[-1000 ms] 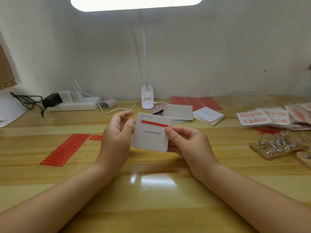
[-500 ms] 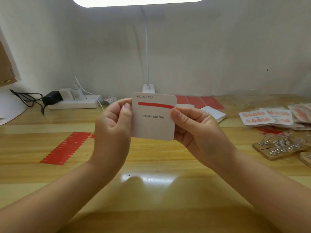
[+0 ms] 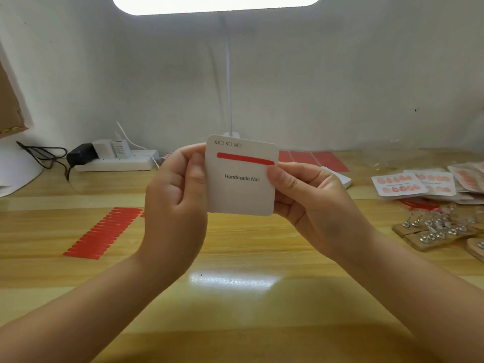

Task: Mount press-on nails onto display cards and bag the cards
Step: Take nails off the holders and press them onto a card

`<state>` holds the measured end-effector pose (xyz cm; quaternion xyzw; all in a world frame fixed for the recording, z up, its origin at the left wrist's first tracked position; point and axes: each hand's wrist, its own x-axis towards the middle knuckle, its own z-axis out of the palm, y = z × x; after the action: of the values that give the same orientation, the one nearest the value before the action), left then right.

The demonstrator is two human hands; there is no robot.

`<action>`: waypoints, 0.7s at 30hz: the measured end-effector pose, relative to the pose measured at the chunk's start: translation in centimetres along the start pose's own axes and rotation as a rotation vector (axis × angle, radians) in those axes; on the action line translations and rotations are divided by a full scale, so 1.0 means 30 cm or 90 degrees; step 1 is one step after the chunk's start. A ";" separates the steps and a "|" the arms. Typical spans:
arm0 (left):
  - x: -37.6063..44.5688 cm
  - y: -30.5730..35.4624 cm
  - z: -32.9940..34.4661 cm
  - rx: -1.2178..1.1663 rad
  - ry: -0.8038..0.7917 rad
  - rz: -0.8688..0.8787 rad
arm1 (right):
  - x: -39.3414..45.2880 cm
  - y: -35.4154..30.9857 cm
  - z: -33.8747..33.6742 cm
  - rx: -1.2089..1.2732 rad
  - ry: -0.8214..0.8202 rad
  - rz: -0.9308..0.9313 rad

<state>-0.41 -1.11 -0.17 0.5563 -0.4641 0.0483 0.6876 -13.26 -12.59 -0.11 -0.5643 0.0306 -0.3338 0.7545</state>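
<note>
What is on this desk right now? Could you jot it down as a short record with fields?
held item: white display card printed "Handmade Nail", one red strip stuck across its upper part
left hand: grips the card's left edge
right hand: thumb pinches the card's right edge, at the strip's end
nails on held card: none
desk left: row of red adhesive strips, power strip
desk right: finished nail cards, nails on wooden holders
lighting: desk lamp overhead
</note>
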 end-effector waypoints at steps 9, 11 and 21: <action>0.035 -0.010 -0.022 0.451 -0.120 0.186 | -0.035 0.026 0.058 -0.325 0.133 -0.113; 0.031 0.002 -0.019 0.375 -0.172 0.179 | -0.043 0.031 0.071 -0.376 0.109 -0.123; 0.051 -0.017 -0.033 0.292 -0.277 0.164 | -0.047 0.031 0.067 -0.426 0.058 -0.094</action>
<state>1.34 -1.18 0.55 0.6306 -0.6432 0.1179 0.4181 -13.06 -10.03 -0.66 -0.7659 0.1313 -0.3836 0.4991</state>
